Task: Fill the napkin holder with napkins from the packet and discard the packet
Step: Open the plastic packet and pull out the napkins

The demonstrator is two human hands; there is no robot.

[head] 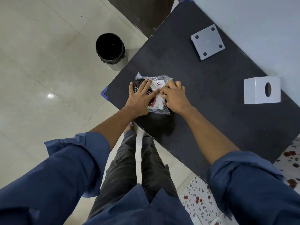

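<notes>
Plastic packet (158,85) under both hands.

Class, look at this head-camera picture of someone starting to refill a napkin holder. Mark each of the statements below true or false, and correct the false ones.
1. Both hands are on the packet. True: the left hand lies flat on it and the right hand pinches at its plastic.
2. The bin stands on the table. False: it stands on the floor beside the table's corner.
3. The white box with an oval slot lies apart from the packet. True.
4. The grey square plate with four dark dots sits inside the bin. False: it lies on the table, near the far edge.
5. The packet is already in the bin. False: it rests on the table.
</notes>
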